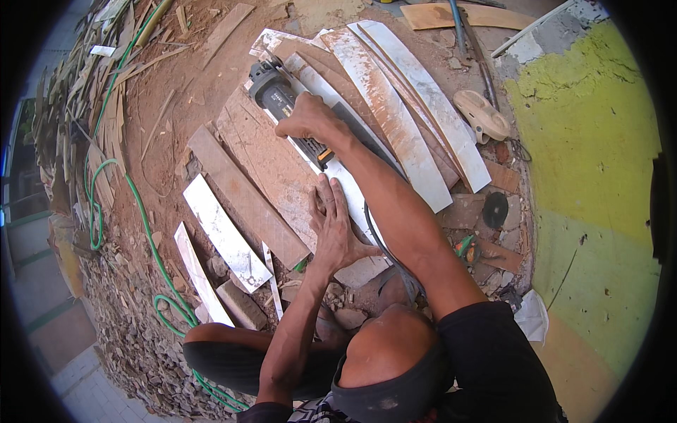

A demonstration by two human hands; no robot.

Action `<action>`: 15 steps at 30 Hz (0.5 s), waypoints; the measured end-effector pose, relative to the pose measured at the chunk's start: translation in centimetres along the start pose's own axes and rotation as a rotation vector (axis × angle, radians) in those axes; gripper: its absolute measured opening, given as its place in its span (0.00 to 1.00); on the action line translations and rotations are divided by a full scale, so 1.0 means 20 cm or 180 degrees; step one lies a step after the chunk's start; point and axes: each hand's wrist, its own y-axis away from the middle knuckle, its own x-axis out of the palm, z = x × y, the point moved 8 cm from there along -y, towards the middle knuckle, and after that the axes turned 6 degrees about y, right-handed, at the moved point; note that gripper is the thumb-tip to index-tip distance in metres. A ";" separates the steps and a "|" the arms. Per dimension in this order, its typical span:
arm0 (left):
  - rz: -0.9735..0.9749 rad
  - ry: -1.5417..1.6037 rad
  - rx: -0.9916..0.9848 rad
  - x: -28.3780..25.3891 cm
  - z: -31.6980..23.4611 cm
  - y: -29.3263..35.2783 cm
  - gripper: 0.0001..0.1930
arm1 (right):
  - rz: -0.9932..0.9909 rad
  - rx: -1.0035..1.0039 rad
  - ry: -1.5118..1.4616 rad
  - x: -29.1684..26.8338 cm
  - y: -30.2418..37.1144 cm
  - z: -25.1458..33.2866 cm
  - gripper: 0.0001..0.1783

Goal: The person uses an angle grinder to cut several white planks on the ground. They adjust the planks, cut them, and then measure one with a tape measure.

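Observation:
My right hand (310, 118) is closed around the body of a dark grey angle grinder (273, 93), whose head points away from me. The grinder is over a long white strip (345, 182), with its disc mostly hidden from view. On the near part of this strip, just behind the tool, my left hand (334, 231) lies with fingers stretched out and thumb apart, holding nothing. A dark cord (384, 248) runs back toward my knees. Under the strip is a wide brownish slab (264, 158).
More white strips (423, 106) lie at the right, and a white piece (226, 233) lies at the left. A black disc (496, 210) and a beige sandal (481, 115) are near the yellow-green wall (585, 141). A green hose (144, 218) winds past rubble and piled wood strips (60, 134).

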 end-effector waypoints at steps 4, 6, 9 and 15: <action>-0.0018 0.0013 0.0061 -0.01 -0.01 0.00 0.91 | -0.0064 -0.0072 -0.0020 0.00 0.01 0.00 0.32; 0.0009 0.0020 0.0021 -0.01 -0.01 0.00 0.91 | -0.0075 -0.0065 -0.0014 0.00 0.00 -0.02 0.31; 0.0062 -0.0005 -0.0087 0.00 0.01 0.00 0.91 | 0.0024 -0.0008 -0.0015 0.00 0.04 0.00 0.28; 0.0085 0.0002 -0.0125 0.01 0.01 0.00 0.92 | 0.0025 -0.0032 -0.0033 0.01 0.02 -0.02 0.28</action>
